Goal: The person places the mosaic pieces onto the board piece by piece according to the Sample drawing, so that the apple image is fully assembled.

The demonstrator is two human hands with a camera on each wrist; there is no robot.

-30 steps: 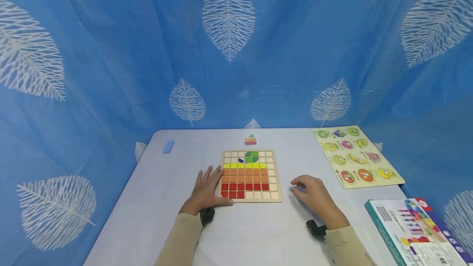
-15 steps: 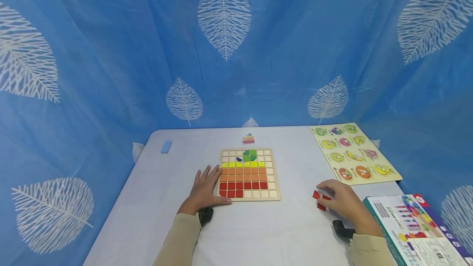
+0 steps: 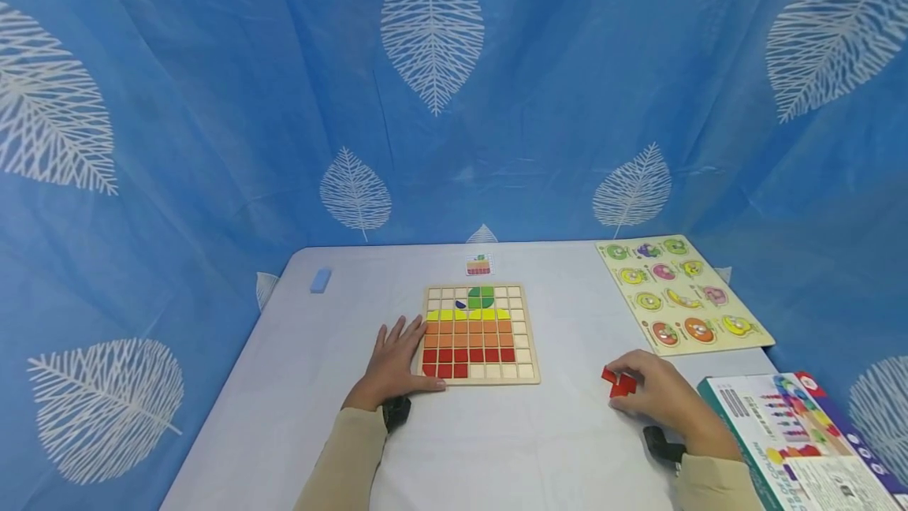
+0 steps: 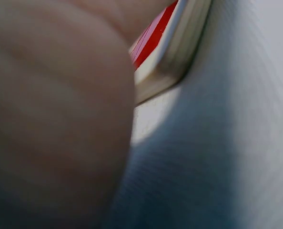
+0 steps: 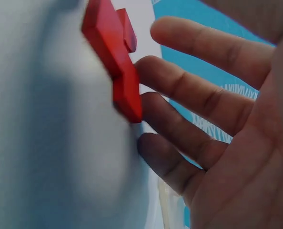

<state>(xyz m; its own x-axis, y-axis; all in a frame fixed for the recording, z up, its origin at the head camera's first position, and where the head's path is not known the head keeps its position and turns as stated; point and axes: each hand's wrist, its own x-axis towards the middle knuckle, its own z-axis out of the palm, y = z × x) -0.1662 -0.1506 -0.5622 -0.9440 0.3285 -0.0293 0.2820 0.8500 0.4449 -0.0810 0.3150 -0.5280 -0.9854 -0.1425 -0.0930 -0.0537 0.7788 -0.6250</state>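
A wooden grid board (image 3: 535,373) lies mid-table, bearing rows of red, orange and yellow tiles with green pieces near the top. My left hand (image 3: 392,367) rests at its left side, fingers spread along the edge and thumb by the lower left corner. In the left wrist view, the hand (image 4: 60,114) hides most of the board, leaving its corner (image 4: 163,74) showing. Several small red blocks (image 3: 623,385) sit on the table right of the board. My right hand (image 3: 667,397) is around them; in the right wrist view, gently bent fingertips meet the red blocks (image 5: 127,93).
A small picture card (image 3: 479,264) lies behind the board. At the left back is a light blue block (image 3: 321,281). A fruit puzzle board (image 3: 681,298) lies at the right back, with a printed box (image 3: 787,432) in front of it. A blue leaf-patterned curtain (image 3: 532,101) surrounds the table.
My right hand has moved right, away from beside the board, to the red blocks, which have shifted closer together under its fingers. The left hand stays on the board's edge.
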